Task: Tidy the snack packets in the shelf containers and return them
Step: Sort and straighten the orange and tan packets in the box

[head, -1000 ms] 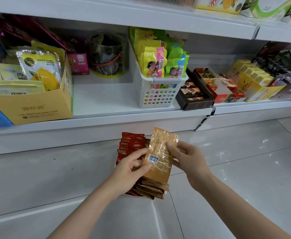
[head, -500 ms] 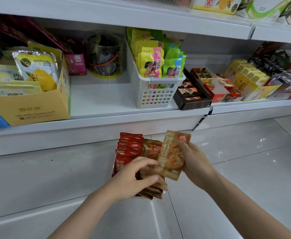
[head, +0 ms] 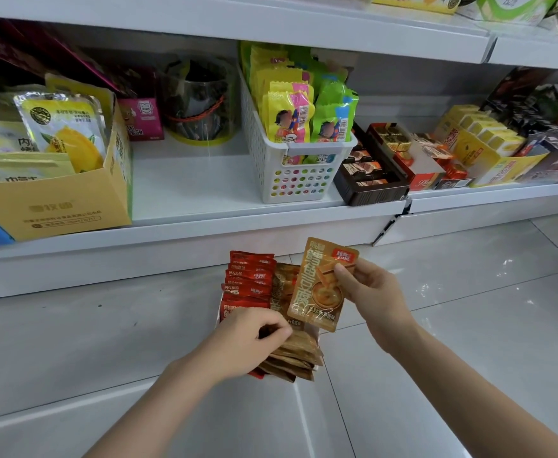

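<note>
My right hand (head: 371, 292) pinches a gold-brown snack packet (head: 314, 292) by its upper right corner and holds it upright, printed face towards me. Below it, on the floor, a container holds a row of red packets (head: 249, 279) on the left and brown packets (head: 295, 355) on the right; the container itself is almost hidden by them. My left hand (head: 251, 338) reaches down into the brown row, its curled fingers gripping the packets there.
The white shelf (head: 185, 200) above has a bare gap between a yellow cardboard box (head: 56, 206) of mango pouches and a white perforated basket (head: 299, 173) of yellow and green packets. Chocolate boxes (head: 370, 173) and yellow cartons (head: 482, 143) stand to the right. Glossy tiled floor (head: 469, 292) surrounds the container.
The gold-brown packet turned from its barcode back to its printed front. My left hand let go of it and dropped into the brown packets; my right hand alone holds it now.
</note>
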